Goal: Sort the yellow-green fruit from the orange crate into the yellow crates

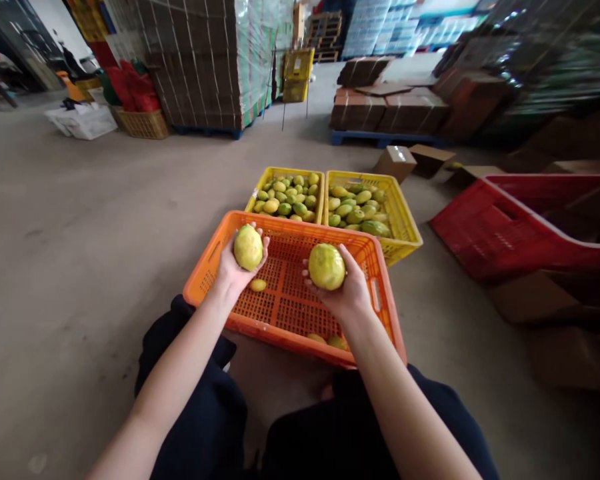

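Note:
My left hand (235,270) cups a yellow-green papaya (249,247) over the left side of an orange crate (280,333). A rounder, greener papaya (327,267) rests in my right hand (353,287), with the fingers curled around it, above the crate's right half. Inside the orange crate, a small yellow fruit (258,285) lies below my left hand. More fruit (337,342) sits at the near right wall, partly hidden by the rim. Behind stand two yellow crates, the left one (253,200) and the right one (405,217), both filled with yellow and green papayas.
A large red bin (473,227) stands at the right, with open cardboard boxes (535,297) around it. Flattened cartons (387,110) lie on a blue pallet farther back. A wrapped stack (195,67), a white basket (87,123) and a tan basket (145,125) are at the back left.

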